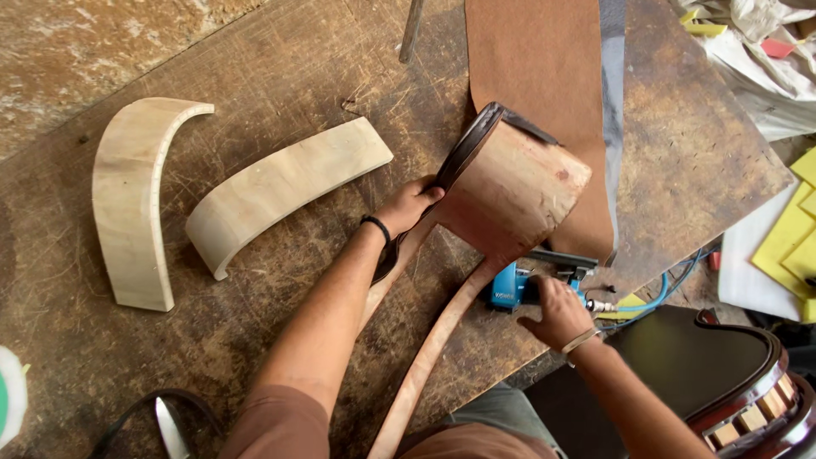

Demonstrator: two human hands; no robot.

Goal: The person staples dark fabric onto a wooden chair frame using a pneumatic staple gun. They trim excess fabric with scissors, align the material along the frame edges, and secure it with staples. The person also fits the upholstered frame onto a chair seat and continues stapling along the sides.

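A curved wooden chair-back piece [510,191] stands tilted on the worn brown workbench [280,68], its long leg running down toward me. My left hand [408,204], with a black band at the wrist, grips the dark covered edge on the piece's left side. My right hand [557,310] is closed on a blue pneumatic staple gun [514,289] that sits just below the piece's lower right. A blue air hose [659,297] leads from the gun to the right.
Two pale curved wooden blanks [132,200] [285,183] lie on the bench at left. A brown leather sheet [544,76] lies behind the piece. Yellow foam pieces [790,238] are at right, a dark carved furniture part [739,391] at lower right.
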